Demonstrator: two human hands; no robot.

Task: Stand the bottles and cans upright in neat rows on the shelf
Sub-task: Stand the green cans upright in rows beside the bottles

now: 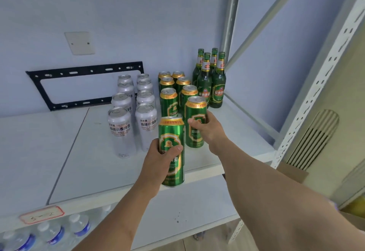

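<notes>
Each hand, left and right, grips 1 upright green can.

The silver cans read "CRAFT WHEAT"; the shelf-edge tag bears handwriting, seemingly "3-2".

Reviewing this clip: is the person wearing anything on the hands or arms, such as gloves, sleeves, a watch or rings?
Nothing worn is visible. The left hand and right hand are bare, without gloves or visible rings. Both forearms are uncovered to the frame edge, with no sleeve, watch or band showing.
</notes>
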